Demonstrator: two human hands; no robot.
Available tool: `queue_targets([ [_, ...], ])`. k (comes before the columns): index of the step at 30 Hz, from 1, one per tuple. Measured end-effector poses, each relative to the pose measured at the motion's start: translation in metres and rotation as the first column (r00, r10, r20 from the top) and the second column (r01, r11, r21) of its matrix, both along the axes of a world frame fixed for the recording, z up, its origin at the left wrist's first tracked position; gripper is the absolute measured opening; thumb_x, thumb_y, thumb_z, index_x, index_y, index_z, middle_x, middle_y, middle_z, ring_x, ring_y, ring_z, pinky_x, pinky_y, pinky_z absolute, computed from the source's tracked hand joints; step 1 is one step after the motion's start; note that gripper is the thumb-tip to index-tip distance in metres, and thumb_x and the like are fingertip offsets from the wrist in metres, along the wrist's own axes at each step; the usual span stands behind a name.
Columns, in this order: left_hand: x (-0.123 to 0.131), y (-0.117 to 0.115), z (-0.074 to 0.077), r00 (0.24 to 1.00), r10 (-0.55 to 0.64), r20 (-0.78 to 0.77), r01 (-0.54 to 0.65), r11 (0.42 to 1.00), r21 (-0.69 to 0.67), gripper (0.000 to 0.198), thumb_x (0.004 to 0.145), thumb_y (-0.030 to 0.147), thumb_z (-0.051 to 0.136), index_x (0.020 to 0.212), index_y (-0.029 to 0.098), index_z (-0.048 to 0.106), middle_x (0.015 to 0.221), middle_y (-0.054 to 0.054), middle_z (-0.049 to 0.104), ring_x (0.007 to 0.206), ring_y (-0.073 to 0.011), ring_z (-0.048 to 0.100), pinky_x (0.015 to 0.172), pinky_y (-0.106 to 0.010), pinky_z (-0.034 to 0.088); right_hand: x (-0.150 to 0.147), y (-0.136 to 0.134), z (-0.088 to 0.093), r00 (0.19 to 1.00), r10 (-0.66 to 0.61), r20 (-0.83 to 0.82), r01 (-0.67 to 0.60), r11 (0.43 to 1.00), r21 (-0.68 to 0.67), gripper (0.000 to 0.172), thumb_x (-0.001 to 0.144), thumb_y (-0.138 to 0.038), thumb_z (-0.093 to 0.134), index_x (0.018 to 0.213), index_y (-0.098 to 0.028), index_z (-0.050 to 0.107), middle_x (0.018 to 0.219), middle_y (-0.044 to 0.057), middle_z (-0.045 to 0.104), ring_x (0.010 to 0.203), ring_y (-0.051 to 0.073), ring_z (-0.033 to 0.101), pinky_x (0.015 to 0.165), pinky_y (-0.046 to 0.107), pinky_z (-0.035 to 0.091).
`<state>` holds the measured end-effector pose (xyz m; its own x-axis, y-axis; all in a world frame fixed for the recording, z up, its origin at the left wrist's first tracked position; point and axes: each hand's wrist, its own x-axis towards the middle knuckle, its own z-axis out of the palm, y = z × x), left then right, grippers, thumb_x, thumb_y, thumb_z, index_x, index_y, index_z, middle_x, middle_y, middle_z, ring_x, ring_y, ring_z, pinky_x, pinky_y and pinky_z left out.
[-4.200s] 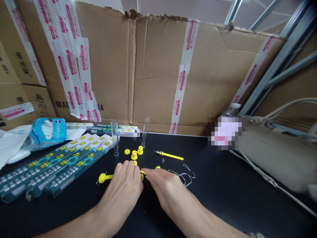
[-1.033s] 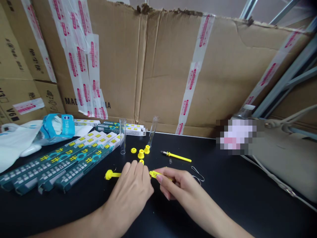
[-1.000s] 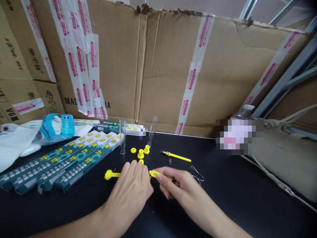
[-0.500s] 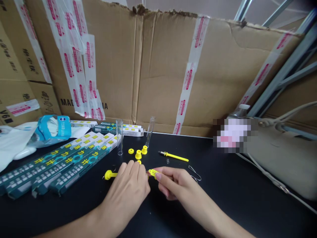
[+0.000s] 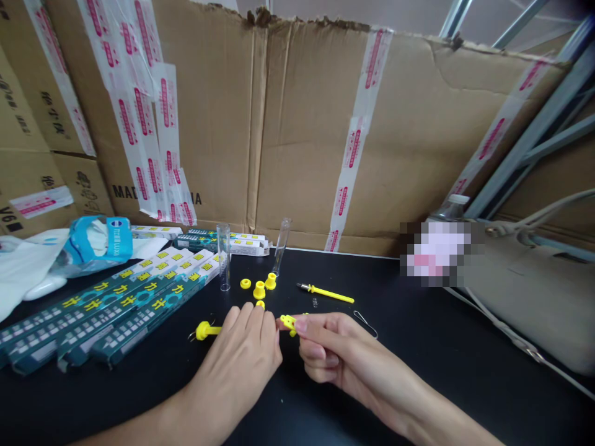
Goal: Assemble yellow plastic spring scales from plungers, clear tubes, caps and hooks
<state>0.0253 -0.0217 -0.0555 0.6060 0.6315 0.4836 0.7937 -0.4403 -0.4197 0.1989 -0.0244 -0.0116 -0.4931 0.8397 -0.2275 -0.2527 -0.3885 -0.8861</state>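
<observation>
My left hand [image 5: 251, 347] is closed, back upward, around a yellow plastic rod [image 5: 204, 330]. The rod's wide cap and thin metal hook stick out to the left of the fist; the rest is hidden under the fingers. Between thumb and forefinger, my right hand [image 5: 330, 347] pinches a small yellow plastic piece [image 5: 287, 322] with holes, right beside the left fist. Whether that piece joins the rod I cannot tell. Beyond the hands stand yellow stoppers [image 5: 259, 290] and a flat yellow ring [image 5: 245, 284]. Another yellow rod [image 5: 332, 293] with a metal end lies to the right.
Two clear tubes [image 5: 224, 257] stand behind the stoppers. A small spring [image 5: 315, 302] and a bent wire hook [image 5: 365, 323] lie near my right hand. Long green boxes [image 5: 139, 322] fill the left, with a blue packet [image 5: 100, 238] behind. A cardboard wall [image 5: 297, 136] closes the back.
My right hand has shifted slightly right and turned, its fingers curling more, with the small yellow piece still pinched. The left fist has barely moved; the rod's hook end has turned a little.
</observation>
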Motion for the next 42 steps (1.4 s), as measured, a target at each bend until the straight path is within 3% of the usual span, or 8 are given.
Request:
queue_targets([
  [12,0.0,-0.004,-0.004,0.997,0.051,-0.058,-0.051,0.999,-0.012,0.026,0.083,-0.003,0.038,0.087,0.015,0.057,0.082,-0.007,0.065,0.08,-0.0234,0.065,0.079,-0.04,0.053,0.0,-0.002,-0.002,0.999,0.019,0.026,-0.02,1.0,0.023,0.029,0.088,-0.038,0.067,0.078,-0.013,0.057,0.06,-0.007,0.035,0.054,0.006,0.02,0.053,0.027,0.012],
  [16,0.0,-0.004,0.0,0.992,0.066,-0.111,-0.073,0.995,-0.068,0.023,0.08,-0.004,0.041,0.076,0.016,0.052,0.078,-0.006,0.062,0.074,-0.0235,0.063,0.075,-0.042,0.053,-0.001,-0.002,-0.004,0.98,0.024,0.198,-0.052,0.989,0.137,0.031,0.092,-0.044,0.059,0.092,-0.013,0.064,0.059,-0.007,0.036,0.054,0.008,0.021,0.052,0.026,0.016],
  [21,0.0,-0.004,0.008,0.991,0.054,-0.127,-0.064,0.995,-0.081,0.022,0.075,-0.004,0.045,0.07,0.018,0.048,0.069,-0.002,0.056,0.066,-0.0224,0.059,0.063,-0.038,0.05,-0.006,-0.007,-0.007,0.784,-0.256,0.565,-0.13,0.823,0.553,0.036,0.099,-0.043,0.044,0.106,-0.017,0.068,0.058,-0.005,0.047,0.053,0.01,0.037,0.054,0.025,0.026],
  [25,-0.001,-0.004,0.007,0.991,0.045,-0.124,-0.056,0.995,-0.085,0.021,0.076,-0.002,0.046,0.071,0.019,0.048,0.071,-0.002,0.055,0.066,-0.0222,0.057,0.062,-0.036,0.047,-0.008,-0.011,-0.009,0.735,-0.339,0.587,-0.186,0.732,0.655,0.036,0.101,-0.04,0.039,0.112,-0.019,0.067,0.06,-0.004,0.052,0.053,0.011,0.045,0.055,0.025,0.031],
  [30,0.0,-0.002,0.005,0.997,0.053,-0.061,-0.056,0.997,-0.061,0.025,0.078,-0.003,0.041,0.071,0.02,0.045,0.067,-0.001,0.053,0.061,-0.0218,0.054,0.059,-0.036,0.043,-0.006,-0.007,-0.012,0.735,-0.343,0.585,-0.132,0.774,0.62,0.037,0.1,-0.043,0.041,0.099,-0.018,0.068,0.059,-0.003,0.054,0.054,0.012,0.046,0.056,0.025,0.03],
  [34,0.002,0.0,0.007,0.996,0.06,0.059,-0.058,0.998,-0.029,0.026,0.085,0.001,0.034,0.071,0.021,0.043,0.064,-0.002,0.053,0.059,-0.0222,0.054,0.058,-0.036,0.043,-0.005,-0.003,-0.01,0.815,-0.227,0.533,-0.037,0.898,0.439,0.036,0.097,-0.045,0.048,0.086,-0.016,0.065,0.058,-0.003,0.049,0.053,0.01,0.037,0.053,0.025,0.026],
  [38,0.002,0.001,0.007,0.997,0.015,0.074,-0.013,0.999,-0.034,0.03,0.086,-0.002,0.029,0.072,0.021,0.043,0.065,-0.002,0.056,0.06,-0.0217,0.056,0.06,-0.036,0.043,-0.004,-0.002,-0.003,0.968,-0.051,0.247,0.009,0.986,0.168,0.032,0.091,-0.043,0.059,0.082,-0.013,0.062,0.059,-0.005,0.043,0.053,0.007,0.024,0.05,0.023,0.019],
  [42,0.001,0.002,0.004,0.994,-0.007,0.105,0.007,1.0,0.005,0.032,0.087,-0.001,0.027,0.071,0.022,0.042,0.062,-0.001,0.053,0.057,-0.0217,0.054,0.059,-0.036,0.042,0.001,-0.001,-0.002,0.999,-0.02,-0.034,0.019,0.999,-0.033,0.025,0.087,-0.032,0.069,0.079,-0.009,0.064,0.06,-0.005,0.039,0.054,0.006,0.017,0.049,0.021,0.017],
])
